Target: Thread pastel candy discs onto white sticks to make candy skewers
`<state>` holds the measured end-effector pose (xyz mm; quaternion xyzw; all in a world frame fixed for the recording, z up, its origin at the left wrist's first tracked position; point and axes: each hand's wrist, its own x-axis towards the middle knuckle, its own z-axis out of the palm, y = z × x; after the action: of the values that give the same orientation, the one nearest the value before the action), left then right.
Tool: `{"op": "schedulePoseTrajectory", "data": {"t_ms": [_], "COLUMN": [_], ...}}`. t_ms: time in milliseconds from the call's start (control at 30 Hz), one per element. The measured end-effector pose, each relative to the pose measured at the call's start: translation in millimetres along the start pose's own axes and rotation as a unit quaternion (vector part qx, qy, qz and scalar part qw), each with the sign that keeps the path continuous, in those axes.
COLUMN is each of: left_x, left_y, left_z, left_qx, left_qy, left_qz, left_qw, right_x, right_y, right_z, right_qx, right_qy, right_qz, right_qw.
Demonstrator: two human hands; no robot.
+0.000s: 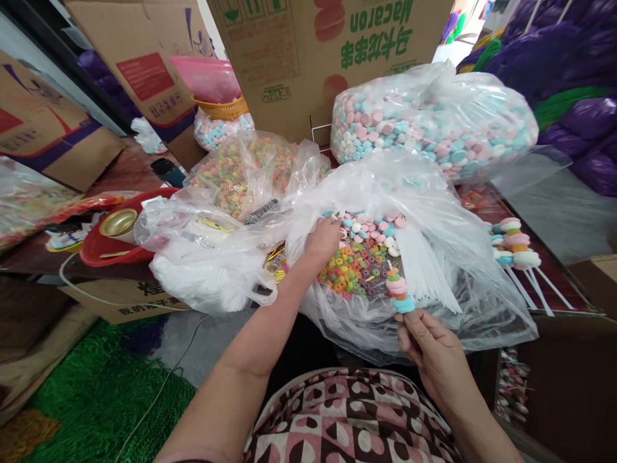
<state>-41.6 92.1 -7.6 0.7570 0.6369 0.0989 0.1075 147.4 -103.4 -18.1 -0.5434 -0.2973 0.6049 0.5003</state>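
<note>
My right hand (429, 344) pinches the lower end of a marshmallow skewer (399, 292), held upright with pink and blue marshmallows and coloured rings on a white stick. At the back left of the open plastic bag (337, 315), my left hand (324, 236) is among loose pastel marshmallows (364, 225). Its fingers are curled and their tips hidden, so what they hold does not show. Nearer me lie small yellow, orange and green rings (337, 267), with purple rings (373, 260) beside them. A fan of white sticks (424, 270) lies to the right.
Several finished skewers (518, 244) rest at the table's right edge. A large bag of marshmallows (434, 122) and a bag of coloured rings (241, 167) stand behind. On the left are a crumpled white bag (207, 276) and a red basin (96, 241). A carton (308, 64) rises at the back.
</note>
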Motion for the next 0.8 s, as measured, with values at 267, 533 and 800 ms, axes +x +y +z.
{"op": "schedulePoseTrajectory", "data": {"t_ms": [267, 533, 800], "left_x": [-9.3, -45.6, -77.7], "left_y": [-1.6, 8.4, 34.0], "left_z": [-0.3, -5.5, 7.9], "left_qx": [0.010, -0.541, -0.709], "left_qy": [0.005, 0.033, 0.054], "left_qz": [0.043, -0.055, -0.081], "left_qw": [0.999, 0.839, 0.698], "right_x": [-0.4, 9.4, 16.6], "right_y": [5.8, -16.3, -1.9], "right_z": [4.2, 2.3, 8.4], "right_qx": [-0.003, -0.043, -0.209], "right_qy": [-0.008, -0.012, -0.065], "right_qz": [0.009, -0.044, -0.078], "right_qw": [1.000, 0.998, 0.973]}}
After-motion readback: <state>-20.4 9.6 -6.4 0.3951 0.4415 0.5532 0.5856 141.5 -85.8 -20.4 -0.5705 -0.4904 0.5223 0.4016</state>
